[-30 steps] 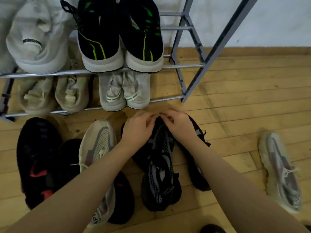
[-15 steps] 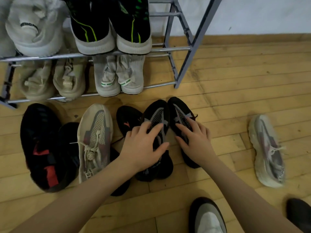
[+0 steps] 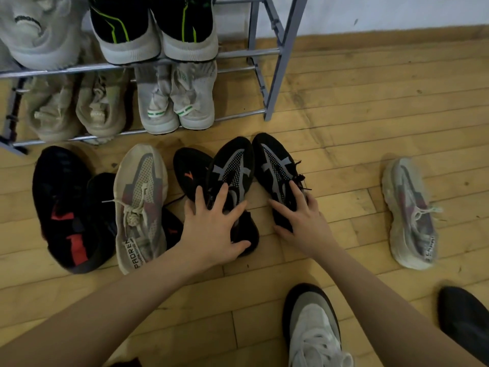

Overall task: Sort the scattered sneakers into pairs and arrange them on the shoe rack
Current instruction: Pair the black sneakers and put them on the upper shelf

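A: What lies nearest, on the wearer's side of the hands?

B: A white-and-grey sneaker just behind the right forearm, and a dark shoe at the frame's right edge.

A: And the hands themselves?

B: The left hand rests with fingers spread on the left black-and-grey sneaker, thumb down by its heel; nothing curled tight. The right hand lies the same way, fingers splayed, on the right black-and-grey sneaker. The two shoes sit side by side, toes away from the wearer.

A: Either side of them?

B: Left of the left hand, a black shoe with an orange mark, then a beige mesh sneaker, then a black-and-red sneaker. Well right of the right hand, another beige mesh sneaker lies alone on the wooden floor.

A: Beyond the fingertips?

B: The shoe rack, with pale pairs on the lower bars and a black-and-green pair above.
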Demonstrator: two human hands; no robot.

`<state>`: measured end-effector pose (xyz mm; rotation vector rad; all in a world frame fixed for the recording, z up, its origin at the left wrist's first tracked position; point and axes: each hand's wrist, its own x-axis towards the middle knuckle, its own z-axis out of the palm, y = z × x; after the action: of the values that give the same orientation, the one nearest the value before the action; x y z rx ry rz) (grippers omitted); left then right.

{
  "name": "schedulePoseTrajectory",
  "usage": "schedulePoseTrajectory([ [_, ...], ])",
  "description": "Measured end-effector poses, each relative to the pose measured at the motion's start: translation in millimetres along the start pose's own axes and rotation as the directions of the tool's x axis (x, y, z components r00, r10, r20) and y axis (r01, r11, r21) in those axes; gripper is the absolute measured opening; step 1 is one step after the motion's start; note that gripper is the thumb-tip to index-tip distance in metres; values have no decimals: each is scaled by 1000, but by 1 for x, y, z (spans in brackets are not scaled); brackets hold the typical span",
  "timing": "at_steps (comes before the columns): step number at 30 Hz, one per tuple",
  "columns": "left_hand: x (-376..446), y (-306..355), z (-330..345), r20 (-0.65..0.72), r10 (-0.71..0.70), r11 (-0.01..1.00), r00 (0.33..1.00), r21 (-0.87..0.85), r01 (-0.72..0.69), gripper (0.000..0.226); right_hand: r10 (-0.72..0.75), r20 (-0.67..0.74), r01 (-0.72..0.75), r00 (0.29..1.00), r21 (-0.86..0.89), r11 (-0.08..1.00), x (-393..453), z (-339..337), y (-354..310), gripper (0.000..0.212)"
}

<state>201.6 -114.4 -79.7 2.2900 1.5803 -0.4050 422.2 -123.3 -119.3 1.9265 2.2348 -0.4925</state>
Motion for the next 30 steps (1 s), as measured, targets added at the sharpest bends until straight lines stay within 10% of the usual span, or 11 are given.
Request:
schedulePoseTrajectory([
  [17, -9, -13, -36, -482, 4, 939, 876, -299, -169, 62, 218, -470, -30, 856, 375, 927, -21, -35, -39, 53],
  [30, -14, 21, -160, -758, 133, 881, 638, -205, -427, 56, 341, -686, -27, 644, 424, 905, -39, -164, -43, 52],
])
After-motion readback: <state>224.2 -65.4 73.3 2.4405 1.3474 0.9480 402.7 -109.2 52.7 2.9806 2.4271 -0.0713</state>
